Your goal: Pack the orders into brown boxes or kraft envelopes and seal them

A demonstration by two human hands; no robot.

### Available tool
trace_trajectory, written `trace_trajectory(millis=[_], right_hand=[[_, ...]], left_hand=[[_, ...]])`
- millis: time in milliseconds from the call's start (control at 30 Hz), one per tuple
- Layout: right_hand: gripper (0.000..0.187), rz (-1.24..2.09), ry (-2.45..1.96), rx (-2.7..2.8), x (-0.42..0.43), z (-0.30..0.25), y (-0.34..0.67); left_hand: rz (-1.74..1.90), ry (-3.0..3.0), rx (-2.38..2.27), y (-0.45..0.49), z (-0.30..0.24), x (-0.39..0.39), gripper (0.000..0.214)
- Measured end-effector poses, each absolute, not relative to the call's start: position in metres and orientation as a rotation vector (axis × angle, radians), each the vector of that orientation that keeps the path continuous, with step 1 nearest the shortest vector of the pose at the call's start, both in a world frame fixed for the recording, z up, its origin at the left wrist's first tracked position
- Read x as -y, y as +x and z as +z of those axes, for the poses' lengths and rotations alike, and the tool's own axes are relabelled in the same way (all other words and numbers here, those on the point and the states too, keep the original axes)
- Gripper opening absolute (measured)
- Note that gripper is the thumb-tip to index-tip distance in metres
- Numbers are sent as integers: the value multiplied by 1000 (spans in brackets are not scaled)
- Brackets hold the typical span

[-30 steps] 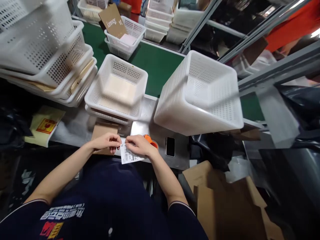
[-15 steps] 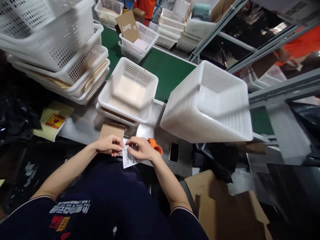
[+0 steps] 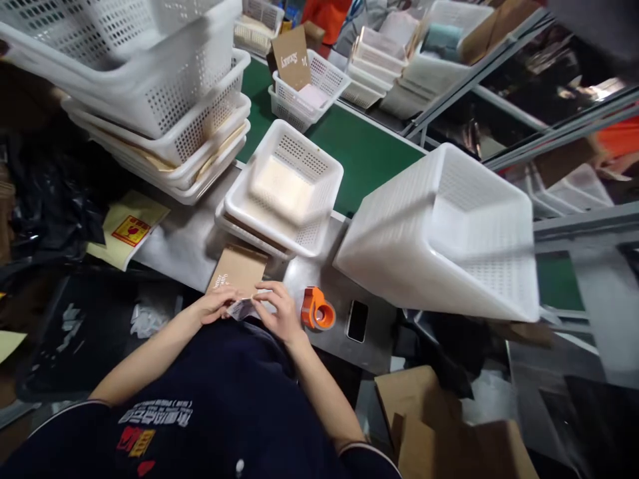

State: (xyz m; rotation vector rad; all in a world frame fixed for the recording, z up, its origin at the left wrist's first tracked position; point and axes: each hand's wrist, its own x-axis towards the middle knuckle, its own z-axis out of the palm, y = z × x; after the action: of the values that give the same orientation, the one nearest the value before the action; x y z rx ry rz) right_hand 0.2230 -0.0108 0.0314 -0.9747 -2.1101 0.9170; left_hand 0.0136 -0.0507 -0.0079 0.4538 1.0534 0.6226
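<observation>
White slip [image 3: 240, 309] is pinched by the left hand [image 3: 218, 304] and right hand [image 3: 280, 314] beside a box [image 3: 241, 267], near orange tape [image 3: 310, 304].

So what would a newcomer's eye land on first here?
Probably the tall nested stack of white baskets, on the right of the metal worktop. Next, the bright orange tape dispenser, between the right hand and the phone. At the worktop's near edge, both it and the left hand hold a white slip.
</observation>
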Motion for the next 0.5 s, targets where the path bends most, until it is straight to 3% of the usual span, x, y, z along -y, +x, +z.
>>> trace_trajectory(millis=[133,333,400,500], right_hand=[[13,989,-1355,1941,-18,-7,194],[16,756,-1955,2036,-47,-63,157],[27,673,-1949,2105,-42,-69,157],[59,599,-1741,2270,-25,-71,155]], left_hand=[[442,599,-1336,-7,-40,90,29],[262,678,-1498,-34,-73,134,32],[235,645,-1489,-46,-78,153,32],[180,604,-1504,-78,-84,200,33]])
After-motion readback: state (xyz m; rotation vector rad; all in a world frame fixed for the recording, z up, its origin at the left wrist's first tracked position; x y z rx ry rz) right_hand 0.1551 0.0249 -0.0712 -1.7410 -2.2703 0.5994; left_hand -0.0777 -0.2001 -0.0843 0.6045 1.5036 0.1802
